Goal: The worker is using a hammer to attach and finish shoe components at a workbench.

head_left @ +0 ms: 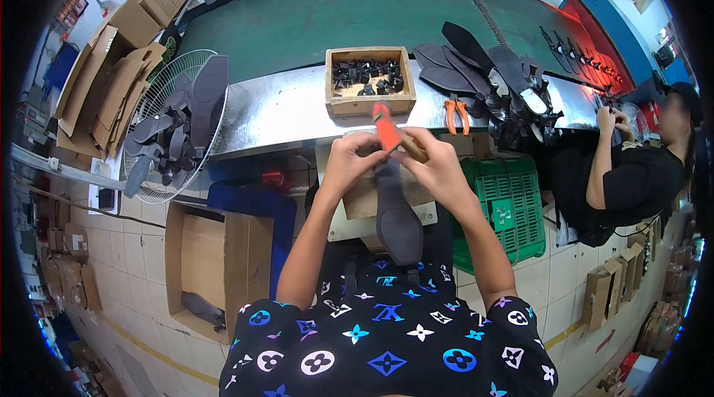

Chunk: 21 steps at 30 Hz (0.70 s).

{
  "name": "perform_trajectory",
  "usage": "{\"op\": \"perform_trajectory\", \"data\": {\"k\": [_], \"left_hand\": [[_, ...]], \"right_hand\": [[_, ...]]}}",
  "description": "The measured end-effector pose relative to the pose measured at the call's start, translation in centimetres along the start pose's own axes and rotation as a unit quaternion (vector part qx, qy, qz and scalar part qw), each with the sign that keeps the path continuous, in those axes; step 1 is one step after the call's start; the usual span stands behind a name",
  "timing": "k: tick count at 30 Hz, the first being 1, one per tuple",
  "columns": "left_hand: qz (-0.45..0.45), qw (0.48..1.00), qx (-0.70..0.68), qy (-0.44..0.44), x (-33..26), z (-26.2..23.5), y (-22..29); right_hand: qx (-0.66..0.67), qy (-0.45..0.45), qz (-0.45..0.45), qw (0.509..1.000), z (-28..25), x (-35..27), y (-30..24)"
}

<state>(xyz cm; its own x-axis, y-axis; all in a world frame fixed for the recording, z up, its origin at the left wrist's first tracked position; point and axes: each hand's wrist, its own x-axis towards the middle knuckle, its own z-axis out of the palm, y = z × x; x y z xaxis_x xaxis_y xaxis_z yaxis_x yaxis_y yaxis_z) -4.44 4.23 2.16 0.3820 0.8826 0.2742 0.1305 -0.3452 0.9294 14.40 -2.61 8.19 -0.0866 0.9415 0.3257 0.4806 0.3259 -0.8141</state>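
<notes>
One dark shoe sole (399,215), lengthwise at centre, broad end nearest the patterned shirt (387,313); left hand (351,163), pinching the sole's narrow end; right hand (439,166), curled round the wooden handle (411,146) of a red-headed tool (386,131); beyond, on the metal bench (279,107), one wooden box (372,106) of small black parts (366,70), orange-handled pliers (451,116) to its right

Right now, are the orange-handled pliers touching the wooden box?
Apart. The head view shows a strip of bare, shiny metal counter between the box's right side and the pliers, which lie to its right.
</notes>
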Motion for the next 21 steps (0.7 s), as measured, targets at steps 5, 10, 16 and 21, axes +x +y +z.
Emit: {"op": "perform_trajectory", "data": {"k": [5,10,16,21], "left_hand": [[-0.004,0.999,-0.013,-0.029,-0.1,-0.2,0.0],[-0.014,0.998,-0.052,-0.027,0.1,-0.2,-0.3],[-0.002,0.997,0.067,-0.045,-0.5,-0.6,-0.3],[0.029,0.965,0.250,-0.078,-1.3,-0.2,0.2]], "right_hand": [[0.172,-0.014,0.155,0.973,-2.2,-3.5,-5.3],[0.016,-0.005,0.102,0.995,-1.3,-4.9,-5.7],[-0.021,0.056,0.004,0.998,-2.6,-6.4,-9.1],[-0.125,-0.024,0.080,0.989,-0.2,-5.9,-4.4]]}}
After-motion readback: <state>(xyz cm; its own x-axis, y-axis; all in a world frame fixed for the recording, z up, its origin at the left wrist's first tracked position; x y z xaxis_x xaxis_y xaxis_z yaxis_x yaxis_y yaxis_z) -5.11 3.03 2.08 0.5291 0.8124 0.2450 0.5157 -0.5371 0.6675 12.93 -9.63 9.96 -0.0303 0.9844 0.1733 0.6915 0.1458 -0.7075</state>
